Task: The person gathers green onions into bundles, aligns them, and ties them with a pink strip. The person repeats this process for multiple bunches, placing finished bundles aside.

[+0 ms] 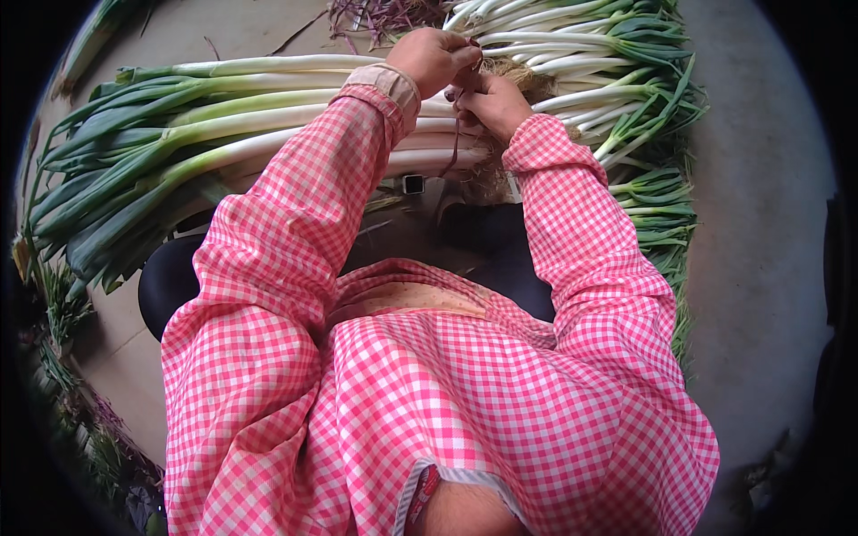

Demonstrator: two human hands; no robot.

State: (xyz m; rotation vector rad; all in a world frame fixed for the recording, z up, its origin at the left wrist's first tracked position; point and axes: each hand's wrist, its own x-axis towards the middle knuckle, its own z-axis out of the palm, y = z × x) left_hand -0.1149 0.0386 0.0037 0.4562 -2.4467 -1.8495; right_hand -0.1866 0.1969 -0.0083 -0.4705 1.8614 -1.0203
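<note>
A thick bundle of long green onions (pixel 261 120) lies crosswise before me, its green leaves fanned out at the left and its roots at the right. Around the white stalks near the root end runs a thin dark purple tie strip (pixel 456 147). My left hand (pixel 429 59) is above the bundle's far side, fingertips pinching the upper part of the strip. Just to the right and nearer to me, my right hand (pixel 497 104) pinches the strip too. Fingers partly hide where the strip's ends meet, so I cannot tell whether it is knotted.
Rows of more green onions (pixel 576 40) lie along the right, leaves pointing right. A heap of purple strips (pixel 382 17) lies at the far side. A small dark square object (pixel 413 184) shows under the bundle. Plant scraps (pixel 107 429) line the floor (pixel 744 201) at lower left.
</note>
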